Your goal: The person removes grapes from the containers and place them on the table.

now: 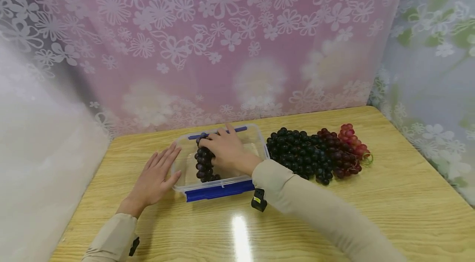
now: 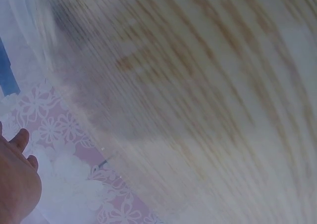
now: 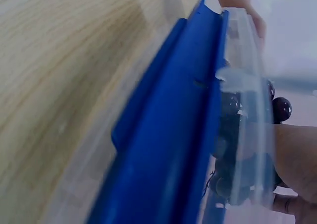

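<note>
A clear plastic box (image 1: 177, 188) with blue clip flaps stands on the table, and its front flap (image 3: 163, 120) fills the middle of the right wrist view. Inside its left part is a bunch of dark purple grapes (image 1: 204, 165). My right hand (image 1: 227, 150) reaches into the box and grips this bunch from its right side, fingers over its far end. In the right wrist view, the cloudy box wall partly covers the grapes (image 3: 282, 109) and the hand (image 3: 297, 149). My left hand (image 1: 156, 177) has its fingers straight, with fingertips right at the box's left rim.
Right of the box lie bunches of black grapes (image 1: 293, 150), dark red grapes (image 1: 339, 154) and lighter red grapes (image 1: 350, 136), close together on the wooden table (image 1: 389, 196). A pink flowered cloth (image 1: 237, 68) hangs behind the table's far edge.
</note>
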Available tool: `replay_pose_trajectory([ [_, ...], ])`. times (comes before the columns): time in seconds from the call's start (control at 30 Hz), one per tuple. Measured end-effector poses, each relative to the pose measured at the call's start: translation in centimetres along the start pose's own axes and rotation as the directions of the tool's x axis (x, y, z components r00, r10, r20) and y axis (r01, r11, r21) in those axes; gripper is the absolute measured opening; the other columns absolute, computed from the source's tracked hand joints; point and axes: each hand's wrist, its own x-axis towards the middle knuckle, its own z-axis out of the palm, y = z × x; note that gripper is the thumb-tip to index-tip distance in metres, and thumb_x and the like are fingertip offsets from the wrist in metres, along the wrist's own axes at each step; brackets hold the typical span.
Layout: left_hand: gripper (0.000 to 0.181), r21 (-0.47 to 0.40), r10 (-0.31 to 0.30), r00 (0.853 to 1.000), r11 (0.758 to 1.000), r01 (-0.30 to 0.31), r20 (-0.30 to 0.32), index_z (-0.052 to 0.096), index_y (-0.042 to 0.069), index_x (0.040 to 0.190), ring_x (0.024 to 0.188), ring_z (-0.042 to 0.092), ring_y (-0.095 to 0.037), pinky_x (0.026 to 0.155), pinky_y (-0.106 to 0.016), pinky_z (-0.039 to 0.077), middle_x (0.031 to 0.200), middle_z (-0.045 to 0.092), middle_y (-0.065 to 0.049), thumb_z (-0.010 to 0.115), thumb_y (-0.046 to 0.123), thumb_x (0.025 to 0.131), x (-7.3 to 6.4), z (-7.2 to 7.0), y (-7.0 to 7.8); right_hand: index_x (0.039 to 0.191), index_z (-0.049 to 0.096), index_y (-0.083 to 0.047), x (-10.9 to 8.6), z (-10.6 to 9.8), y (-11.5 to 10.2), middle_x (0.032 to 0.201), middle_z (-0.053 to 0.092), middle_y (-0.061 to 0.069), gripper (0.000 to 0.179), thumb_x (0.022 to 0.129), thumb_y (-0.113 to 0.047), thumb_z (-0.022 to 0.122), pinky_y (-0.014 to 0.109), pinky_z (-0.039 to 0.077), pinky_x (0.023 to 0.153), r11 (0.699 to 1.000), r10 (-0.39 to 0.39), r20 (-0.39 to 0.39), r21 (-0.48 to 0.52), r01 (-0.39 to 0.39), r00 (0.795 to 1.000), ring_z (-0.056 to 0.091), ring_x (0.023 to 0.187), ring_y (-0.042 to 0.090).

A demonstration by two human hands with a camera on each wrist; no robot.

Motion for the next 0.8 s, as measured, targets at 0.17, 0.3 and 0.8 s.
replay_pose_trajectory([
  [0.17,0.067,-0.005,-0.004,1.0,1.0,0.004,0.007,0.021,0.016,0.154,0.139,0.024,-0.034,0.113,-0.052,0.01,0.158,0.016,-0.007,0.053,0.032,0.097,0.0,0.1,0.0,0.128,0.056,-0.032,-0.6,-0.9,1.2,0.129,0.058,-0.003,0.046,0.085,-0.038,0.071,0.057,0.022,0.11,1.0,-0.006,-0.064,-0.017,0.004,0.998,0.051,0.119,0.026],
  [0.3,0.069,-0.008,-0.006,1.0,1.0,0.006,0.005,0.021,0.017,0.154,0.139,0.024,-0.034,0.113,-0.051,0.01,0.158,0.016,-0.006,0.055,0.029,0.096,0.0,0.3,0.0,0.13,0.055,-0.031,-1.4,-1.7,2.4,0.131,0.057,-0.001,0.047,0.086,-0.037,0.07,0.057,0.024,0.109,1.0,-0.006,-0.089,-0.015,0.005,0.996,0.046,0.124,0.028],
  [0.8,0.067,-0.024,0.007,1.0,1.0,-0.007,-0.008,0.023,0.013,0.154,0.139,0.023,-0.035,0.113,-0.052,0.01,0.159,0.014,-0.006,0.055,0.027,0.096,0.0,0.5,-0.2,0.127,0.058,-0.022,-5.2,-4.8,7.9,0.124,0.06,0.004,0.046,0.084,-0.031,0.073,0.055,0.014,0.112,1.0,-0.002,-0.218,0.016,0.005,0.976,0.049,0.113,0.029],
])
